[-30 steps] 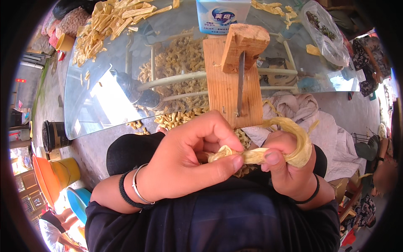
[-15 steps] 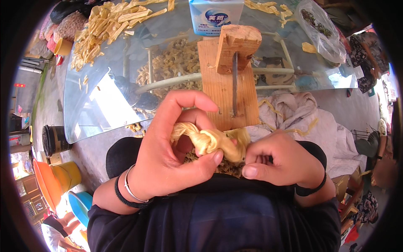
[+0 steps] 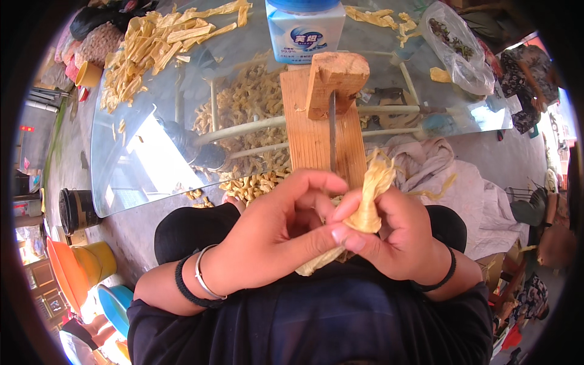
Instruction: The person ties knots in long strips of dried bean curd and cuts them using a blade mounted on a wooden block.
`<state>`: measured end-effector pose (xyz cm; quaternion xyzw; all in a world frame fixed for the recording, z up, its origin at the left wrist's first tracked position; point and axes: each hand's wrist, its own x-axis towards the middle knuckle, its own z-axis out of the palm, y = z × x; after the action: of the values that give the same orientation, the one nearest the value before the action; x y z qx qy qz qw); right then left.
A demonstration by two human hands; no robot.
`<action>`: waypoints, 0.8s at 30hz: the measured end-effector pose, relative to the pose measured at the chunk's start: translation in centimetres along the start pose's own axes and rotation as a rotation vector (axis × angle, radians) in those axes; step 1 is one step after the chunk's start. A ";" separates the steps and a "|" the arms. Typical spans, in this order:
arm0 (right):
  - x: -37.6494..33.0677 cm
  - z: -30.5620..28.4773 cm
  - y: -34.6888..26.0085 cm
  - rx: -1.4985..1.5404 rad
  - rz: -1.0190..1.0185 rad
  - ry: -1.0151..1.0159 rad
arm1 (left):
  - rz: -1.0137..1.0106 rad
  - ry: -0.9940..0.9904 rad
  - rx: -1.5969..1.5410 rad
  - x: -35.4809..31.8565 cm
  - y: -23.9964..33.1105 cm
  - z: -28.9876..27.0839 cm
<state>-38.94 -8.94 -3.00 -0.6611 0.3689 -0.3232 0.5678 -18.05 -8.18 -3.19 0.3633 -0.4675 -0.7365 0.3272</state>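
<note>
Both hands meet over the lap, just below the near end of the board [image 3: 316, 137]; between them is a pale yellow strip [image 3: 367, 207], twisted into a bundle; its long axis runs on a slant, from a frayed tuft up by the board's near right corner down and leftward to a tail that pokes out under the left hand [image 3: 277, 237]; the right hand [image 3: 398, 234] is curled round the thick middle of the strip, fingers closed on it from the right; the left hand comes in from the left, its thumb laid across the lower part and its fingertips pressed against the right hand's, pinching the strip there; so the strip lies right at both hands, the right one carrying more of it; how the strip is wound inside the grip is hidden by the fingers, and whether the tail is one piece with the tuft cannot be told; a thin blade [image 3: 332, 131] stands upright in the board under a wooden block [image 3: 336, 79]; through the glass table [image 3: 146, 152] more twisted pieces show blurred.
</note>
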 end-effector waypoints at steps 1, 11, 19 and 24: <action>0.1 -0.1 0.0 0.012 0.028 0.049 | -0.101 -0.001 -0.014 -0.1 0.9 -0.2; 4.2 -0.7 3.0 0.020 0.026 0.453 | 0.338 0.335 0.748 3.0 0.3 -2.5; 4.7 -0.3 3.1 -0.014 0.024 0.482 | 0.437 0.402 0.715 4.2 -0.3 -2.4; 4.8 -0.5 3.8 -0.221 0.018 0.420 | 0.324 0.435 0.737 4.6 -0.2 -2.0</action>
<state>-37.29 -13.61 -6.65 -0.6343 0.5180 -0.4063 0.4053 -18.85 -12.78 -5.05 0.5237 -0.6697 -0.3669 0.3777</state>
